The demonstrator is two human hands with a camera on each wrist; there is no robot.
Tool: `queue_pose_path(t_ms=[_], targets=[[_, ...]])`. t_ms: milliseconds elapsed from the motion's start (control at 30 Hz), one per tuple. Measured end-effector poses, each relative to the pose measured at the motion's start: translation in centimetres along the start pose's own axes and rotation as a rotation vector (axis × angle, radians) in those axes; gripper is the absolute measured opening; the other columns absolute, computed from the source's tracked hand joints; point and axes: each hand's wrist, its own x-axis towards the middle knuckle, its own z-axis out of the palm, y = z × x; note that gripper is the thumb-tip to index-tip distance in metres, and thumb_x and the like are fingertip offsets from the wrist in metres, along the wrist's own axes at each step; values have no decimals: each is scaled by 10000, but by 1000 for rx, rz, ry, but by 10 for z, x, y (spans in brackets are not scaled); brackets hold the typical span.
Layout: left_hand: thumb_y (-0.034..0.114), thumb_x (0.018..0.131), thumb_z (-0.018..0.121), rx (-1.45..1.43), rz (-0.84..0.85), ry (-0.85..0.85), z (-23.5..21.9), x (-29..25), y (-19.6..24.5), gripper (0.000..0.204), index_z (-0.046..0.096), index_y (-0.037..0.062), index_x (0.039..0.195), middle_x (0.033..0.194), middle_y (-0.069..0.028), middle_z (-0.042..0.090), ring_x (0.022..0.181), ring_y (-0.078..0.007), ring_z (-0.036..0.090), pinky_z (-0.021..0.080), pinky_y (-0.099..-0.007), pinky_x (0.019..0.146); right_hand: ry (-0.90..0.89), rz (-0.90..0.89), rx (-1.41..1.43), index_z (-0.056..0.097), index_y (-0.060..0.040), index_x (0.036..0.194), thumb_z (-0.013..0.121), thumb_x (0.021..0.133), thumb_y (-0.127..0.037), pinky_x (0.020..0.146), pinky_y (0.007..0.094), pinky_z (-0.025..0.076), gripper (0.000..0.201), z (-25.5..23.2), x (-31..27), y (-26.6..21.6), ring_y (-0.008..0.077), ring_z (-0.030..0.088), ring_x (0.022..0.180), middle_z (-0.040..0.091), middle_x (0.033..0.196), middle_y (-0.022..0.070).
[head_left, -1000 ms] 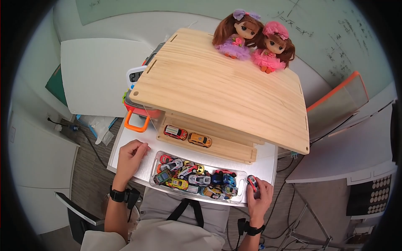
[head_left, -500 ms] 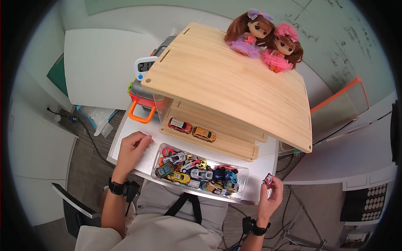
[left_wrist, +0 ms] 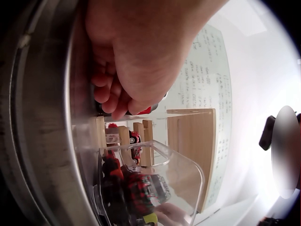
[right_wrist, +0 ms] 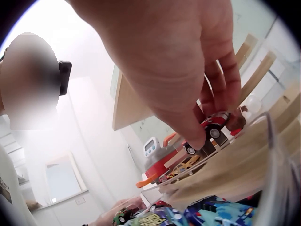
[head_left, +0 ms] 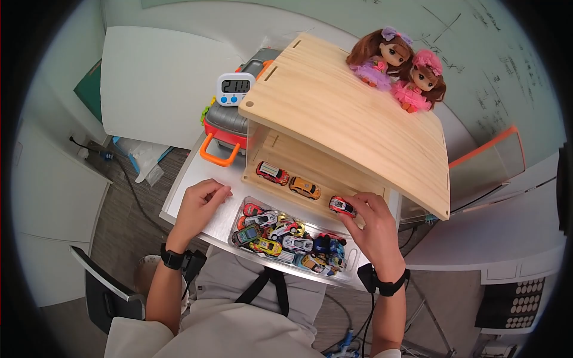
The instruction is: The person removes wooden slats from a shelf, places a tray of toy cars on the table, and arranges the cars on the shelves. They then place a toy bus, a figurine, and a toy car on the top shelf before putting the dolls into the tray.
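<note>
In the head view my right hand (head_left: pixel 377 230) pinches a red and white toy car (head_left: pixel 342 206) between thumb and fingers at the right part of the lower wooden shelf (head_left: pixel 325 206). An orange car (head_left: pixel 304 188) and a red car with a white roof (head_left: pixel 271 173) stand on that shelf to its left. The right wrist view shows the pinched car (right_wrist: pixel 215 123) with its wheels downward. My left hand (head_left: pixel 200 209) rests on the white tabletop, fingers loosely curled, holding nothing. Between the hands lies a clear tray (head_left: pixel 353 262) heaped with several toy cars.
Above the shelf slopes a wooden top board (head_left: pixel 352 119) bearing two dolls (head_left: pixel 382 59). A digital timer (head_left: pixel 235 89) stands on a grey and red case with an orange handle (head_left: pixel 219 160) at the left. A clear side panel is at the shelf's left end.
My right hand has moved from right of the tray up and left to the shelf, carrying the red and white car. The left hand stays in place. The head view has shifted.
</note>
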Motion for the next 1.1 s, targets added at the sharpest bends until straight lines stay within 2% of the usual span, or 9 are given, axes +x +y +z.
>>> queue_pose_path(t_ms=[333,867,933,1033,1067,1100], targets=[[143,997,691,25,15,0,0,0,-2,201,751,-47,974,869,-81,716,727,-102,626,499,-258,678,-27,-78,-91,745,-54,1130,808,830,-125,830,420,571,314,7,10,5,313,665,992,710,1071,118],[128,989,690,30,14,4,1,0,-2,187,748,-49,990,887,-87,724,743,-114,632,495,-262,686,-77,-47,-41,742,-68,1105,784,862,-137,780,419,572,256,7,14,7,311,681,943,733,1037,110],[128,989,690,34,19,3,2,0,-3,186,749,-48,991,887,-87,724,744,-116,632,495,-263,688,-81,-21,-31,752,-52,1109,815,854,-136,747,380,584,276,10,12,11,270,698,796,739,1058,120],[129,989,689,46,16,-5,1,0,-2,187,747,-48,995,887,-89,724,756,-117,636,494,-261,696,-49,-55,-23,746,-49,1124,812,860,-140,716,366,584,287,9,14,11,249,694,746,736,1073,123],[128,990,688,40,13,-1,1,0,-1,187,745,-49,996,886,-90,723,760,-120,636,494,-263,700,-50,-51,-22,746,-49,1124,812,860,-140,716,366,584,287,9,15,10,249,694,746,736,1073,123],[128,991,686,34,10,2,1,0,0,187,744,-50,996,884,-91,722,763,-123,636,494,-264,705,-57,-38,-9,737,-55,1119,793,866,-141,758,395,583,272,8,15,9,284,696,857,734,1062,117]])
